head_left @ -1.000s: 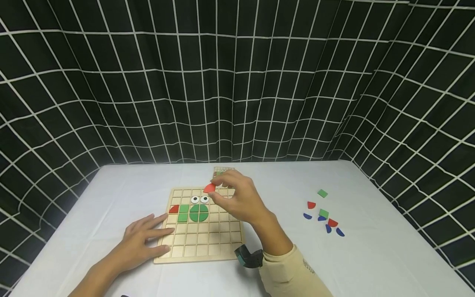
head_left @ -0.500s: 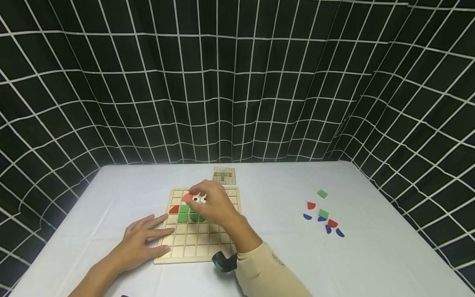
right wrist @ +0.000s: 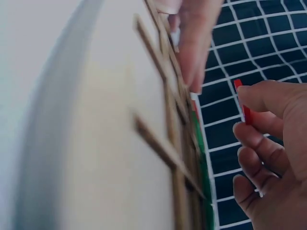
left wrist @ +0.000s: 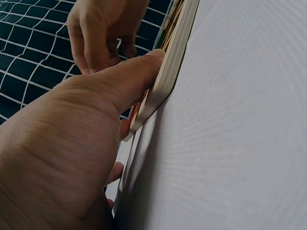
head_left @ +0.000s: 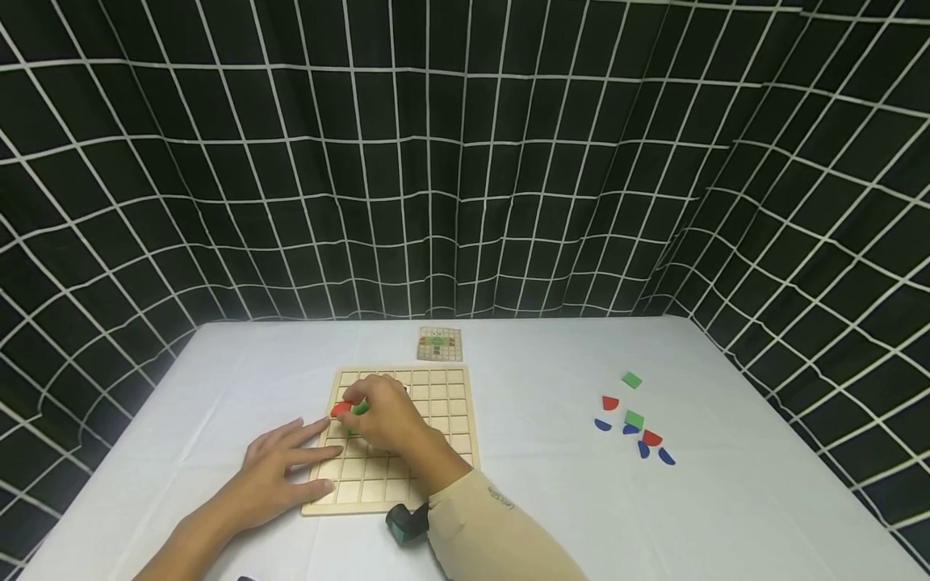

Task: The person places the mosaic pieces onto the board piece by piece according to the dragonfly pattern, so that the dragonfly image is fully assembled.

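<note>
My right hand (head_left: 392,415) is over the upper left of a wooden grid board (head_left: 395,496). Between thumb and fingertips it pinches a red quarter-round piece (right wrist: 243,103), which the right wrist view shows just off the board's surface. In the head view that red lies over the cell at the board's left edge where another red piece sat. Green pieces (head_left: 361,407) in the board are mostly covered by this hand. My left hand (head_left: 272,468) rests with spread fingers on the board's left edge; its thumb (left wrist: 136,72) touches the rim in the left wrist view.
Behind the board lies a small picture card (head_left: 439,344). Loose pieces are scattered on the white table at the right: green squares (head_left: 632,379), red pieces (head_left: 609,402) and several blue pieces (head_left: 666,456). A black grid-patterned curtain (head_left: 458,161) surrounds the table.
My right hand has carried the red piece leftward and down from above the board's top edge to its left edge. The left hand has stayed in place.
</note>
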`<state>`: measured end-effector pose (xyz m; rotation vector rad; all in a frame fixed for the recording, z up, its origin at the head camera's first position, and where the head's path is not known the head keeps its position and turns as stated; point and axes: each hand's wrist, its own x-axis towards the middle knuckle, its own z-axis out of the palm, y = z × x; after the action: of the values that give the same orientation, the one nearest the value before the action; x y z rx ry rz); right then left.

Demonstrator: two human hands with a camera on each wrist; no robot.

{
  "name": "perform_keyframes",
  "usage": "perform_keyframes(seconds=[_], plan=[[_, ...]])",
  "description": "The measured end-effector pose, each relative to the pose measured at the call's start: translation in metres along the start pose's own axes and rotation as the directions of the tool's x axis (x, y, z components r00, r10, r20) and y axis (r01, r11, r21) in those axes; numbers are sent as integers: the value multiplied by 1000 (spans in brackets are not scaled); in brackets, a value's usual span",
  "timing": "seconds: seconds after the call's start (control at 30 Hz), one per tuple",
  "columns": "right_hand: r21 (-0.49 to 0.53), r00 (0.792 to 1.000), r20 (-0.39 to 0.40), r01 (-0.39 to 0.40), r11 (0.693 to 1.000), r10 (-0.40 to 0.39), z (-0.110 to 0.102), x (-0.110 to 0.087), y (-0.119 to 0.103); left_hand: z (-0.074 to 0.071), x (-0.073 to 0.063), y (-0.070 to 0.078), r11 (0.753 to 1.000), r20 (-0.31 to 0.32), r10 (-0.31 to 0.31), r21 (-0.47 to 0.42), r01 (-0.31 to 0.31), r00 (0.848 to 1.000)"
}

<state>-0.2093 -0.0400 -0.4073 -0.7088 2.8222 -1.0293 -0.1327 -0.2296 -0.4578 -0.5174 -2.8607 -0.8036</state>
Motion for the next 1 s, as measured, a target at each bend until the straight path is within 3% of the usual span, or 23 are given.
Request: perform_keyframes(seconds=[0.1, 0.33, 0.67, 1.0], plan=[[-22, 1000, 11, -22, 1000, 22, 5, 1, 0, 0, 0, 0, 1000, -6, 5, 5, -5, 1000], [-99, 998, 40, 58, 993, -54, 12, 1, 0, -2, 0, 2, 1000, -10, 9, 5, -9, 1000], [-228, 994, 57, 101, 968, -90, 17, -1, -2, -2, -1, 4, 999, -46, 38, 2, -38, 998], [-191, 986, 47, 163, 968, -157, 12, 1, 0, -3, -2, 5, 1000, -23, 22, 7, -22, 999]])
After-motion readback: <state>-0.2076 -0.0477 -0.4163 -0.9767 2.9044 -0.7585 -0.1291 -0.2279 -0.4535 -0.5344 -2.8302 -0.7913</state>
